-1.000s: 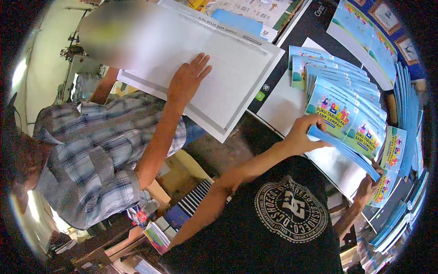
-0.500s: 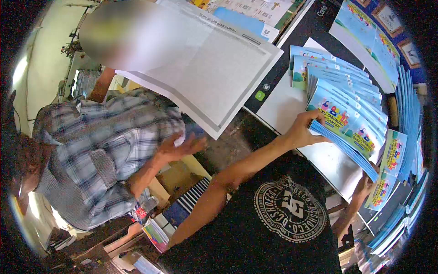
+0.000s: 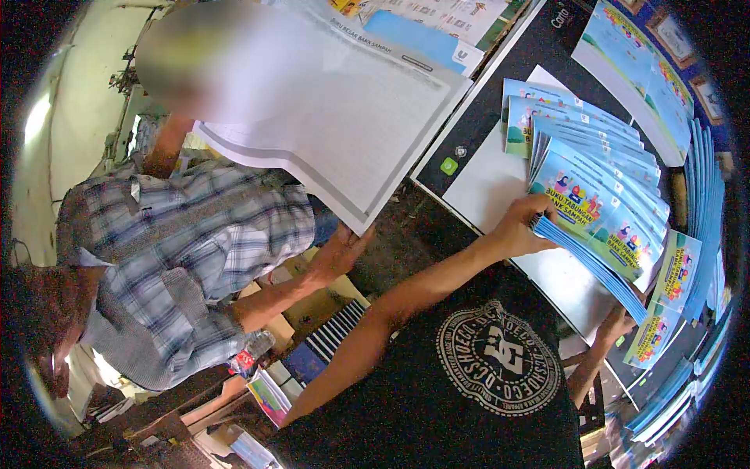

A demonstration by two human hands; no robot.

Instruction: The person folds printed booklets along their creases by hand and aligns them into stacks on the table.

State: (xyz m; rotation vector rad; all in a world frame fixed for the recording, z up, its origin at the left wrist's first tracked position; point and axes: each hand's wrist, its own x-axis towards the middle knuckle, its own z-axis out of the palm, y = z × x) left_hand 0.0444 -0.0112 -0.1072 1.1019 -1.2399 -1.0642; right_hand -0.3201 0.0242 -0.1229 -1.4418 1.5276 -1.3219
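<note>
My left hand (image 3: 522, 228) grasps one end of a blue booklet stack (image 3: 591, 268), my right hand (image 3: 616, 322) the other (fingers partly hidden), over a white surface (image 3: 556, 283); fanned booklets (image 3: 605, 142) just behind, farther off a co-worker's hand (image 3: 342, 250) at a large printed sheet's (image 3: 375, 125) corner.

Booklets (image 3: 582, 199) part-hide right hand (image 3: 616, 324); fine print on sheet (image 3: 383, 117) illegible.

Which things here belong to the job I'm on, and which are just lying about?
Apparently the job:
- booklet stack, held between left hand and right hand
- fanned booklets behind it

Apparently just there:
- blue sheet
- striped item
- framed pictures
</note>
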